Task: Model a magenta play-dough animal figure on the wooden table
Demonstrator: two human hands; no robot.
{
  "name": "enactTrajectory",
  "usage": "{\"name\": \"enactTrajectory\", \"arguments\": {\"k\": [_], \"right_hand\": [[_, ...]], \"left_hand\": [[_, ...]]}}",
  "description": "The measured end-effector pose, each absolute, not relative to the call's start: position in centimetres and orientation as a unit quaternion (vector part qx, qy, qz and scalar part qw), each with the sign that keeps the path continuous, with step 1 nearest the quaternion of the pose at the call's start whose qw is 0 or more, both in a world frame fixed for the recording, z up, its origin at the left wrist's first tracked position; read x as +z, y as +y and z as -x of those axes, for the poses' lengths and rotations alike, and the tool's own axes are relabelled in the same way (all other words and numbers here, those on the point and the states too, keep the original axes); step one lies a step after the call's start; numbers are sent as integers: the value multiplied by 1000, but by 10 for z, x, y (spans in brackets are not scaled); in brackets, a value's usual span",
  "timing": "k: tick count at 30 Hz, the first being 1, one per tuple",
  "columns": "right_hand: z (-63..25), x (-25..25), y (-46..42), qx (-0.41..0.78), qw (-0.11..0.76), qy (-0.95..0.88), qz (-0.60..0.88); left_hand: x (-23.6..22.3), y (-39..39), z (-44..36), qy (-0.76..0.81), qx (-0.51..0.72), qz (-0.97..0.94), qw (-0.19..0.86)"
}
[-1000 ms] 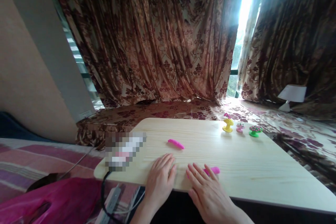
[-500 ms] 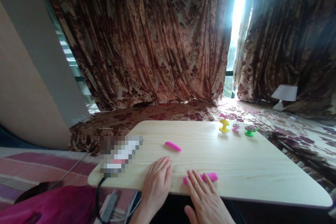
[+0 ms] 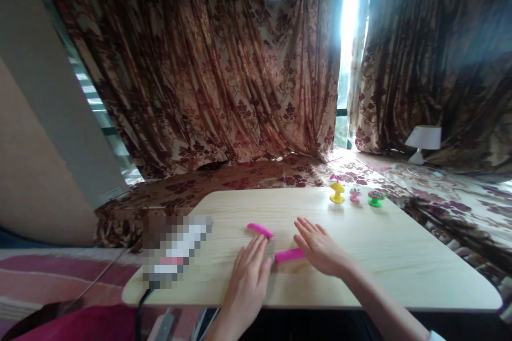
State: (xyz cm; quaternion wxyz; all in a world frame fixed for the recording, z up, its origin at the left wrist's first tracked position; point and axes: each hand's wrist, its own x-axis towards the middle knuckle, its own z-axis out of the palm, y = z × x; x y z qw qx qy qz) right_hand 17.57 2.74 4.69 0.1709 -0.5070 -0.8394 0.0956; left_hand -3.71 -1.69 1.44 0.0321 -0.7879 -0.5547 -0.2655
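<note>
My right hand (image 3: 320,248) lies flat, fingers stretched, over the right end of a thick pink roll of modelling clay (image 3: 288,255), hiding that end. My left hand (image 3: 251,272) is open, palm down, to the left of the roll. Its fingertips are right by a smaller, slightly curved pink clay strip (image 3: 260,230); whether they touch it I cannot tell. Both clay pieces rest on the light wooden table (image 3: 400,266).
Along the far right of the table stand a yellow clay figure (image 3: 337,193), a small pink one (image 3: 354,195) and a green one with dots (image 3: 376,199). A blurred-out object (image 3: 178,250) with a black cable lies at the left. A white lamp (image 3: 424,138) stands beyond.
My right hand has moved forward, away from me, and the thick roll has shifted forward with it. My left hand has moved slightly forward, nearer the strip. The view has shifted a little.
</note>
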Motion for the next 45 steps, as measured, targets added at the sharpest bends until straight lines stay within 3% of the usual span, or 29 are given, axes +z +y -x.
{"name": "enactTrajectory", "arguments": {"k": [8, 16, 22, 25, 33, 40, 45], "right_hand": [[-202, 25, -53, 85, 147, -889, 426], [-182, 39, 7, 78, 157, -844, 507], [-214, 26, -40, 123, 175, -880, 425], [-222, 29, -50, 139, 221, -867, 423], [-185, 27, -10, 213, 466, -739, 437], [-191, 16, -3, 269, 506, -698, 428], [-203, 20, -2, 275, 510, -696, 424]], "left_hand": [[17, -51, 11, -450, -161, 879, 6], [22, -7, 1, -527, -190, 828, 12], [22, -34, 8, -464, -227, 856, -16], [40, -38, 1, -466, -299, 832, -45], [69, -11, -26, -478, -494, 699, -198], [65, -4, -50, -438, -516, 660, -326], [68, 1, -65, -407, -496, 694, -328]]}}
